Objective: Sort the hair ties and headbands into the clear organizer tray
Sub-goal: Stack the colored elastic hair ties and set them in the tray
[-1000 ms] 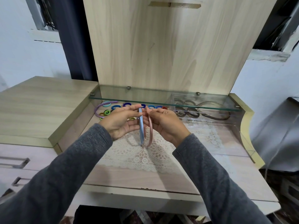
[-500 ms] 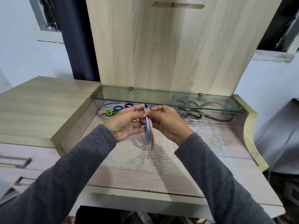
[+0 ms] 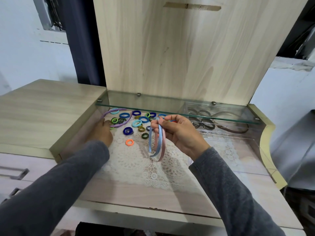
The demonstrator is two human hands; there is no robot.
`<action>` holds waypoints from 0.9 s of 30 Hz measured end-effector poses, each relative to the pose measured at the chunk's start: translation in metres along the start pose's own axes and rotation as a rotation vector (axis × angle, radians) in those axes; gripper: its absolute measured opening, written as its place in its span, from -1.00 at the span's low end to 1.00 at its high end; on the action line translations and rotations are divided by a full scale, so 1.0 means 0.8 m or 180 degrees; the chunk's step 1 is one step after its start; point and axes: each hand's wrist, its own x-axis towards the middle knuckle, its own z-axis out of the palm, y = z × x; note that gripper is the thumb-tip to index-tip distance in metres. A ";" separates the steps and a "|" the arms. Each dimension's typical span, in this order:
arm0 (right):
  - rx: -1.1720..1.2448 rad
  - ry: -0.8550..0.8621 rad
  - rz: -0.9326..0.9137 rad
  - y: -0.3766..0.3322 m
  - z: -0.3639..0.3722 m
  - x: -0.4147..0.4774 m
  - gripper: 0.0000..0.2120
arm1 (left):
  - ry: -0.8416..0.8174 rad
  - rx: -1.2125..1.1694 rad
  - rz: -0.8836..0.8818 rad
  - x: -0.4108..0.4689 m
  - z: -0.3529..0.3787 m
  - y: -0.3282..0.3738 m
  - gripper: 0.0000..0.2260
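My right hand (image 3: pixel 180 133) pinches a light blue headband (image 3: pixel 159 142) and a pink headband (image 3: pixel 163 147) together by their tops, hanging above the lace doily. My left hand (image 3: pixel 102 132) reaches to the left side of the desk, its fingertips at the purple headband (image 3: pixel 117 110) lying there; whether it grips the band is hidden. Several coloured hair ties (image 3: pixel 136 121) lie scattered under the glass shelf, and an orange hair tie (image 3: pixel 129 142) sits apart nearer to me. The clear organizer tray (image 3: pixel 238 138) at the back right holds dark hair ties and brown headbands.
A glass shelf (image 3: pixel 170 109) spans the back above the ties and tray. An upright wooden panel (image 3: pixel 179 48) stands behind it. The raised cabinet top (image 3: pixel 42 108) borders the left, and a white lace doily (image 3: pixel 153 167) covers the desk's middle.
My left hand let go of the two headbands and moved left to the purple headband. My right hand now holds both headbands alone, shifted slightly right.
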 end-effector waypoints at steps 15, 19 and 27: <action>0.0064 0.0105 -0.0029 -0.002 -0.011 0.000 -0.78 | 0.0131 0.0643 0.0691 0.009 -0.011 -0.023 -0.70; 0.0061 0.0128 -0.0028 -0.001 -0.013 -0.001 -0.80 | 0.0243 0.0626 0.0854 0.000 -0.024 -0.018 -0.70; 0.0015 0.0157 -0.0088 -0.004 -0.014 -0.007 -0.81 | 0.0537 0.0419 0.1331 -0.046 -0.054 0.000 -0.76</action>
